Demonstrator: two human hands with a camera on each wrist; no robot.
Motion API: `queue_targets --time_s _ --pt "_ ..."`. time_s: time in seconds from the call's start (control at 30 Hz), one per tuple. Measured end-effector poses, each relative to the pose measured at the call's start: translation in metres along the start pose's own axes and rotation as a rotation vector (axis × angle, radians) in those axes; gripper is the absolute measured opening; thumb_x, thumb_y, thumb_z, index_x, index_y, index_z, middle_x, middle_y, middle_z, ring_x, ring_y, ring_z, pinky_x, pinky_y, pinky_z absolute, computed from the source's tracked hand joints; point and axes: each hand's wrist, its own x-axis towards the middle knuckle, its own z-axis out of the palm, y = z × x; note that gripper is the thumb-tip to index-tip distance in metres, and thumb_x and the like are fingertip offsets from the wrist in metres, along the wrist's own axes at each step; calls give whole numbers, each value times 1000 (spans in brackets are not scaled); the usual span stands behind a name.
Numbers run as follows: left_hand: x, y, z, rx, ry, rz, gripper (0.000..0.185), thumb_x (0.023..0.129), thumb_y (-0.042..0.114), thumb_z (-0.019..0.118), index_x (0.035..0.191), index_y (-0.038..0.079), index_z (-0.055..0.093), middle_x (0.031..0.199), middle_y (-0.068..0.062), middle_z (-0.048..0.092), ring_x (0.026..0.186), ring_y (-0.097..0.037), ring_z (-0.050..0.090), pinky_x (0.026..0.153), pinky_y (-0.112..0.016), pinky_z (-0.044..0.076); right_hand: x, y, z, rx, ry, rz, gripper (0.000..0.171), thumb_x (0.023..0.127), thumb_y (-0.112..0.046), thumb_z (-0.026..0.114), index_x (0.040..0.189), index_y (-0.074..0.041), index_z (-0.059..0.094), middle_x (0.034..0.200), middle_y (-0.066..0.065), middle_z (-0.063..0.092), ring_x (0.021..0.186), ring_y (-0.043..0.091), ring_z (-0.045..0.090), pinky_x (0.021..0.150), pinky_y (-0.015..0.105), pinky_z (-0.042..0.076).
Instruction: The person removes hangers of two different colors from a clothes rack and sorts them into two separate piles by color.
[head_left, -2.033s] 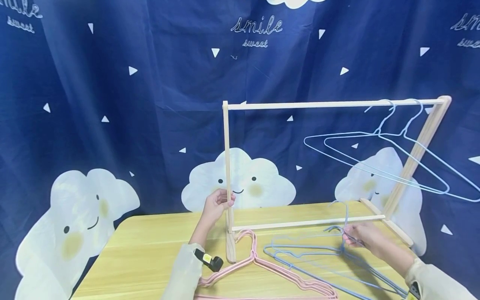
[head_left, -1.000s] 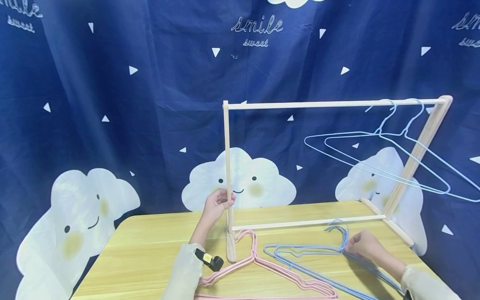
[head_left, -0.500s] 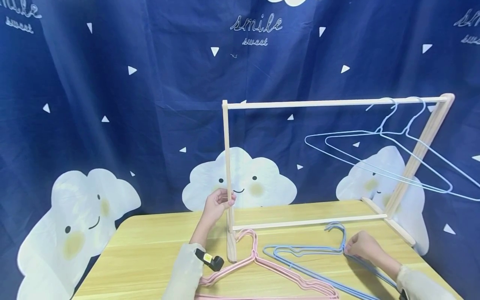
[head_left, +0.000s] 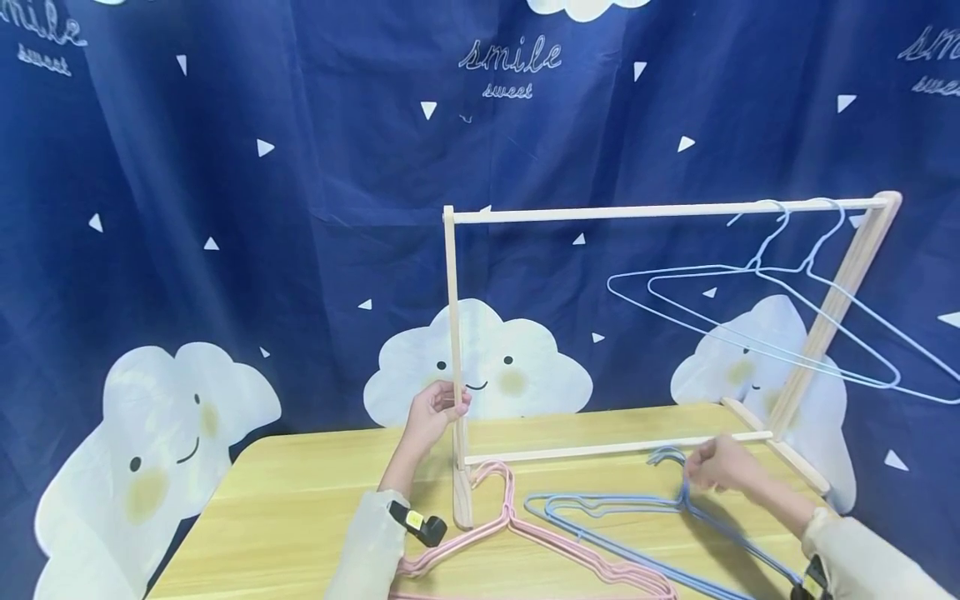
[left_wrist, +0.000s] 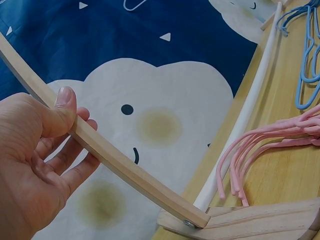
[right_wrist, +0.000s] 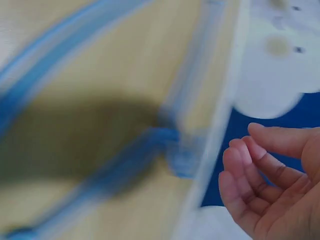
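Two blue hangers (head_left: 757, 312) already hung on the wooden rack (head_left: 660, 208). Beneath its rail, blue (head_left: 600, 508) and pink hangers (head_left: 525, 542) lay on the surface (head_left: 300, 500). Left hand (head_left: 435, 414) gripped the rack's post; right hand (head_left: 716, 467), fingers loosely curled, hovered empty over the blue pile.

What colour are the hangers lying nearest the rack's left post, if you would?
Pink hangers, clearest in the head view.
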Motion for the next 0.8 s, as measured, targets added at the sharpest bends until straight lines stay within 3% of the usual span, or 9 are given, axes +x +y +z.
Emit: queue_targets --time_s 0.17,0.3,0.4,0.47,0.57,0.67,0.8 --pt "0 -2 -2 -14 1 1 30 86 -7 70 115 -8 65 106 -18 75 93 -16 71 95 -39 56 7 -48 -54 6 44 -151 24 95 -3 63 106 17 65 77 -5 71 67 8 61 62 24 53" --pt "-1 -3 -3 -19 6 0 28 86 -7 70 114 -7 66 106 -19 75 92 -15 70 93 -34 56 9 -86 -99 -1 217 -294 27 99 -5 60 110 20 63 73 -16 68 65 0 60 62 20 53" --pt "-1 -3 -4 -18 7 3 28 86 -7 70 114 -7 66 106 -19 75 92 -14 70 91 -30 56 9 -109 -128 50 399 -361 13 98 -4 63 95 -3 75 68 -24 67 62 -4 61 58 15 53" --pt "-1 -3 -4 -16 6 3 29 86 -7 70 114 -7 66 106 -19 75 92 -14 70 90 -29 56 9 -120 -144 111 488 -386 27 97 -3 63 86 -24 76 66 -28 66 61 -8 62 57 12 52" --pt "-1 -3 -4 -13 1 4 29 86 -7 70 115 -8 66 107 -19 75 91 -13 70 90 -29 56 11 -131 -163 187 561 -354 43 98 -9 63 77 -46 66 65 -33 64 62 -13 62 58 8 51" --pt "0 -3 -4 -6 -6 12 28 87 -6 70 114 -8 65 106 -18 76 91 -12 70 90 -29 57 14 -135 -177 167 617 -283 33 100 -19 62 80 -44 64 64 -37 59 64 -17 59 60 3 48" --pt "-1 -4 -3 1 -15 29 27 86 -5 71 113 -8 66 104 -17 76 90 -11 70 88 -29 57 19 -134 -189 110 644 -185 11 101 -29 60 92 -33 66 62 -41 53 65 -20 53 61 1 44"
